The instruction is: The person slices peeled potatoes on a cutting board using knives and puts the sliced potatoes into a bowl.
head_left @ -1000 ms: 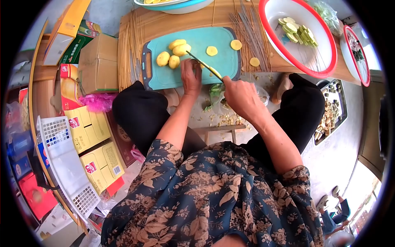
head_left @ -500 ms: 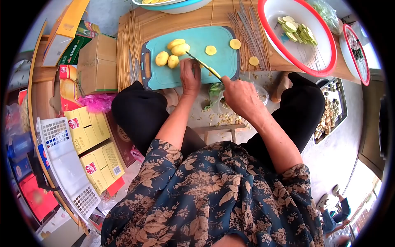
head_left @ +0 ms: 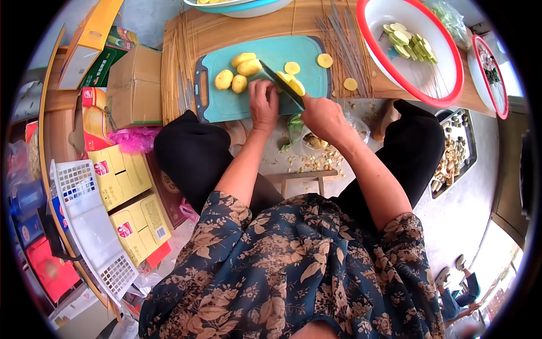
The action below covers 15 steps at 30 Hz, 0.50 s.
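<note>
My right hand [head_left: 326,120] is closed around the handle of a kitchen knife [head_left: 270,74], whose dark blade slants up and left over the teal cutting board [head_left: 217,107]. Just left of the blade, the bent fingers of my left hand [head_left: 263,106] press a potato down, though fingers and knife mostly hide it. Yellow potato slices [head_left: 294,86] lie against the blade's right side. Several whole peeled potatoes, one of them a potato [head_left: 223,79] at the left, are grouped beyond my left hand. A loose round slice [head_left: 292,68] rests on the board, another slice [head_left: 324,60] at its right edge.
Thin skewers [head_left: 183,62] lie left of the board, more skewers [head_left: 341,45] on the right. A red-rimmed basin [head_left: 457,79] holds green slices. One slice [head_left: 350,84] sits on the wooden table [head_left: 307,22]. Cardboard boxes [head_left: 132,85] stand left; a tray [head_left: 471,147] is at the right.
The knife and my right hand have shifted slightly left and down, the blade now showing broader. More yellow slices show on its right side. My left hand stays nearly in place.
</note>
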{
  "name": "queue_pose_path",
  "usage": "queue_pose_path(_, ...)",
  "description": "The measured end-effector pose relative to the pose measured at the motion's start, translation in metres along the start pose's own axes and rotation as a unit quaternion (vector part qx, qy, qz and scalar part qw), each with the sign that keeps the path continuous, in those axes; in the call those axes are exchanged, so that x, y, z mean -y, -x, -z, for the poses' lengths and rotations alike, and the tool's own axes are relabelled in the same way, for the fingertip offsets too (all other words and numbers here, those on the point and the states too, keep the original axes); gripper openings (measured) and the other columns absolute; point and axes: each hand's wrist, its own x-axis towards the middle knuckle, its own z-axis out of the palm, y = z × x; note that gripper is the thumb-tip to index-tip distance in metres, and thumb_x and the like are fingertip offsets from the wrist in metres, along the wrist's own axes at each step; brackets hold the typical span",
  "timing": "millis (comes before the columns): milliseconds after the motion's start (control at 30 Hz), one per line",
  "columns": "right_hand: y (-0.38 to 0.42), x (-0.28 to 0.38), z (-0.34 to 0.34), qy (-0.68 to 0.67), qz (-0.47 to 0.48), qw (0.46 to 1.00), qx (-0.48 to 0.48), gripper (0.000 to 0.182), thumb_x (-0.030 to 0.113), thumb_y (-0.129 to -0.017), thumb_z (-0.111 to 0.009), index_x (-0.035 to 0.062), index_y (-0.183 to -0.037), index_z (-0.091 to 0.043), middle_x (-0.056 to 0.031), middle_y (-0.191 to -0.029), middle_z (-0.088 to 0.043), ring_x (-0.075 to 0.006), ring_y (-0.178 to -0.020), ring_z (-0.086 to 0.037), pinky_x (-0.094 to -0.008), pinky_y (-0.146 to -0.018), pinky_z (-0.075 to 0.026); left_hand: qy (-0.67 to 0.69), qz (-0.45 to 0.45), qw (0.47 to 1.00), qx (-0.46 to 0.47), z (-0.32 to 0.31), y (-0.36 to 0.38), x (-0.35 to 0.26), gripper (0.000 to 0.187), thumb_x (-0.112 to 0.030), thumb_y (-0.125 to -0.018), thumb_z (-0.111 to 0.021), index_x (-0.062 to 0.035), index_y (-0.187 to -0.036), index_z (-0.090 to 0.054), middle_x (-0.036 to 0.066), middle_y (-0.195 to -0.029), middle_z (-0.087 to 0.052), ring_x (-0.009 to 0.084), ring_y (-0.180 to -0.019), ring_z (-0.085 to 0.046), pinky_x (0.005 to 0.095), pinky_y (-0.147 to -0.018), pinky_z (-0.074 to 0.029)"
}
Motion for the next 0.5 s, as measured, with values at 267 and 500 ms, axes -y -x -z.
queue_pose_path(267,0.032,0.009,0.027,-0.021,0.011,1.0,-0.015,0.015,0.007,-0.088,-0.054,-0.0008,-0.1,-0.059,-0.023,-0.07,-0.066,-0.0427,-0.072,-0.067,-0.0535,-0.067,-0.053,0.004,0.009,1.0,0.001,0.001,0.002,0.005,0.014,0.002,-0.087,-0.06,-0.001,-0.101,-0.057,0.018,-0.098,-0.056,0.0368,-0.093,-0.055,0.0445,-0.08,-0.047)
queue_pose_path(500,0.043,0.009,0.026,-0.001,0.013,1.0,0.0,0.014,0.007,-0.089,-0.054,-0.0011,-0.099,-0.058,-0.0212,-0.067,-0.065,-0.041,-0.068,-0.067,-0.0538,-0.065,-0.053,0.013,0.025,1.0,0.01,0.002,0.002,0.002,0.01,0.001,-0.089,-0.058,-0.0001,-0.099,-0.056,0.017,-0.097,-0.056,0.0376,-0.092,-0.054,0.0453,-0.08,-0.046)
